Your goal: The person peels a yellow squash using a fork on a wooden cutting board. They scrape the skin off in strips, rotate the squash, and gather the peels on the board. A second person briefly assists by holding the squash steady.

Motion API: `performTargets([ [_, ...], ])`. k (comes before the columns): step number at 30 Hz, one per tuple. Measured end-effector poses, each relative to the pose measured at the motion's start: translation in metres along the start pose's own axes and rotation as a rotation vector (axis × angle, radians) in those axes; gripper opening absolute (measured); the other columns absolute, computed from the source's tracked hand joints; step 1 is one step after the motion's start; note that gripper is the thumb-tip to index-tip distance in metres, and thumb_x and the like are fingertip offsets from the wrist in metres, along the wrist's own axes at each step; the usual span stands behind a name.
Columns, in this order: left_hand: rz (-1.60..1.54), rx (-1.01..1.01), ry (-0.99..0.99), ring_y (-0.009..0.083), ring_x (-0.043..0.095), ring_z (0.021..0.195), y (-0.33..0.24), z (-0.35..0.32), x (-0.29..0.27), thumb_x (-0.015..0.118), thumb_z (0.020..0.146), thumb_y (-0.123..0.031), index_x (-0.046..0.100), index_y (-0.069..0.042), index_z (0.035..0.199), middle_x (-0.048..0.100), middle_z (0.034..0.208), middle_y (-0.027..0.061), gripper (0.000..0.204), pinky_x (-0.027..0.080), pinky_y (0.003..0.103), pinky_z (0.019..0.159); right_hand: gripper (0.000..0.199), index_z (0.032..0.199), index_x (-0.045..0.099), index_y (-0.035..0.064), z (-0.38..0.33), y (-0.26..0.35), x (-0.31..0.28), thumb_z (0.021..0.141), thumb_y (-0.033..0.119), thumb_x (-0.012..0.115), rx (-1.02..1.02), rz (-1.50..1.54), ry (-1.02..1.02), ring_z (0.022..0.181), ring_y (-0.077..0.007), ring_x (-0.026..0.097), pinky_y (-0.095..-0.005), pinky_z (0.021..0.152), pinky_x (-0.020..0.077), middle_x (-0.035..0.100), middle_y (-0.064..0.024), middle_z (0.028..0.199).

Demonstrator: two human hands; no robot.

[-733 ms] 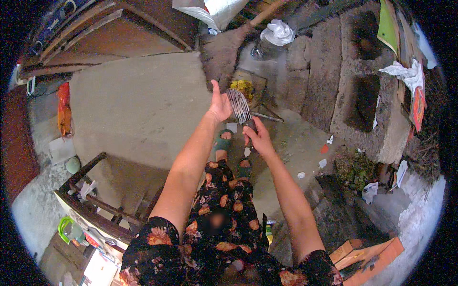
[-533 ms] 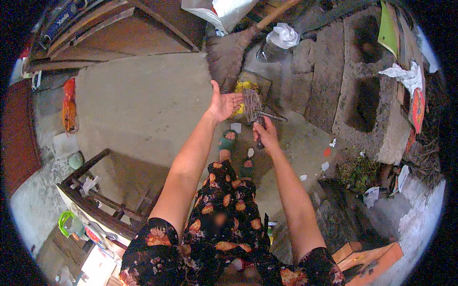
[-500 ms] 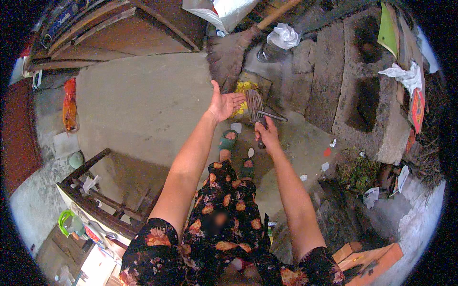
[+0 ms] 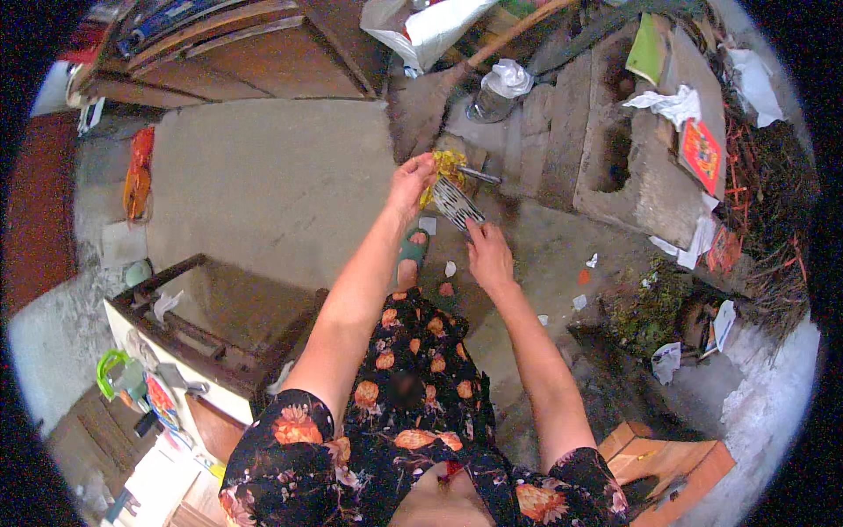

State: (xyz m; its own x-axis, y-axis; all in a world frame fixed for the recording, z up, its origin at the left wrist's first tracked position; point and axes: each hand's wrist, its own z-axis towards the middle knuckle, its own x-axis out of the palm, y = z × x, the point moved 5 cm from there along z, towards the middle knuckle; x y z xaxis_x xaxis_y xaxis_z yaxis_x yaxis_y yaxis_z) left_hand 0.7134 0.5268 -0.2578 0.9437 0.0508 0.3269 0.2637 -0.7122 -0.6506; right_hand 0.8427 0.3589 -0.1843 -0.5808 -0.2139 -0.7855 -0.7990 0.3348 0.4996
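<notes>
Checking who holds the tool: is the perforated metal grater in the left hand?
No, the right hand grips the grater; the left hand holds yellow scraps.

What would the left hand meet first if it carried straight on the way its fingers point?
Probably the yellow scraps at the fingertips of the left hand, above the perforated metal grater held in the right hand. Depth is hard to judge.

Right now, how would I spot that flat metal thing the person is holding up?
Start at the grey concrete block with two holes, upper right. Left of it, both hands meet over the floor: the right hand holds a flat perforated metal skimmer by its lower edge. It is the only shiny, hole-dotted thing, beside yellow scraps.
</notes>
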Motion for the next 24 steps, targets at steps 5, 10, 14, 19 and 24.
performTargets([
  [5, -0.013, 0.063, 0.01, 0.0107, 0.055, 0.059, -0.02, -0.115, -0.034, 0.057, 0.094, -0.011, 0.064, -0.004, 0.089, 0.062, 0.073, 0.002, 0.011, 0.046, 0.027, 0.055, 0.05, 0.127, 0.052, 0.0016, -0.056, 0.036, -0.044, 0.08, 0.012, 0.066, -0.031, 0.227, -0.152, 0.109, -0.0393, 0.056, -0.0436, 0.092, 0.0478, 0.058, -0.0217, 0.12],
  [10, -0.049, 0.012, -0.102, 0.0098, 0.054, 0.058, 0.001, -0.274, -0.11, 0.06, 0.092, -0.016, 0.061, -0.006, 0.081, 0.059, 0.068, 0.0002, 0.015, 0.042, 0.025, 0.051, 0.04, 0.115, 0.057, 0.0, -0.141, 0.066, -0.052, 0.078, 0.008, 0.071, -0.131, 0.544, -0.125, 0.097, -0.0231, 0.061, -0.0341, 0.089, 0.0486, 0.063, -0.0128, 0.109],
  [14, -0.171, 0.046, -0.41, 0.009, 0.054, 0.058, 0.01, -0.412, -0.197, 0.062, 0.093, -0.022, 0.061, -0.008, 0.079, 0.059, 0.067, -0.0005, 0.02, 0.044, 0.025, 0.051, 0.018, 0.096, 0.058, 0.0023, -0.185, 0.042, -0.026, 0.082, 0.008, 0.069, -0.047, 0.756, 0.09, 0.061, -0.0132, 0.057, -0.0285, 0.055, 0.0458, 0.061, -0.0041, 0.078],
  [19, -0.356, 0.311, -1.043, 0.0088, 0.049, 0.051, 0.071, -0.564, -0.352, 0.066, 0.092, -0.031, 0.055, -0.011, 0.07, 0.057, 0.062, 0.0004, 0.031, 0.041, 0.025, 0.047, 0.013, 0.082, 0.056, 0.0033, -0.189, 0.049, 0.039, 0.083, 0.009, 0.067, 0.149, 0.765, 0.468, 0.044, -0.0138, 0.051, -0.0291, 0.042, 0.0402, 0.057, -0.0043, 0.061],
  [24, -0.568, 0.497, -1.632, 0.0076, 0.048, 0.05, 0.097, -0.687, -0.485, 0.058, 0.095, -0.027, 0.055, -0.009, 0.074, 0.057, 0.063, 0.0, 0.028, 0.037, 0.025, 0.044, 0.016, 0.087, 0.056, 0.0031, -0.216, 0.192, 0.035, 0.084, 0.01, 0.07, 0.066, 0.822, 0.624, 0.052, -0.0151, 0.056, -0.0299, 0.048, 0.0461, 0.063, -0.0084, 0.068],
])
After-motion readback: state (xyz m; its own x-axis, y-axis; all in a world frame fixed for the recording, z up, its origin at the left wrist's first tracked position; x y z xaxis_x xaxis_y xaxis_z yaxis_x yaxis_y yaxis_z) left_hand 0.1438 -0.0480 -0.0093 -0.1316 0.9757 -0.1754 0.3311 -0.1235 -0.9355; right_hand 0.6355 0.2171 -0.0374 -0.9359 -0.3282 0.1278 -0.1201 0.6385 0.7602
